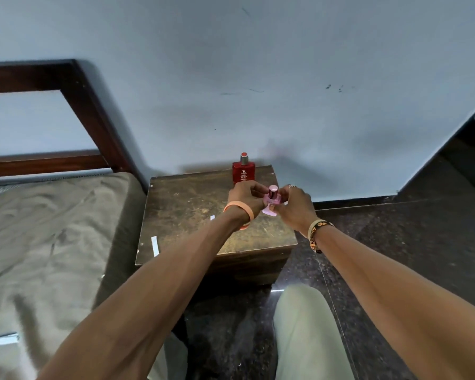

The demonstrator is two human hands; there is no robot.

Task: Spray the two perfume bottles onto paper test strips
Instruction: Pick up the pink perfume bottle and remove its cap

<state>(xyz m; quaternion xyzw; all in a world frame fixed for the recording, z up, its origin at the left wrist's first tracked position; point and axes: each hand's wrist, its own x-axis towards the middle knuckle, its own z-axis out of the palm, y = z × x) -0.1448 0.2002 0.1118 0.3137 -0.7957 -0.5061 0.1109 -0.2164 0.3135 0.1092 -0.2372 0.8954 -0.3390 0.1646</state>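
Note:
A small pink perfume bottle (271,200) with a shiny pink cap is held above the wooden side table (192,215). My left hand (244,194) and my right hand (294,204) both close around it from either side. A red perfume bottle (243,171) with a silver neck and red cap stands upright at the table's back edge, just behind my left hand. One white paper test strip (154,245) lies near the table's front left edge. A second small white strip (212,218) shows beside my left wrist, mostly hidden by it.
A bed with a tan sheet (47,237) and a dark wooden headboard (88,105) sits to the left of the table. A pale blue wall rises behind. Dark speckled floor (395,242) lies to the right. My knee (305,325) is below the table.

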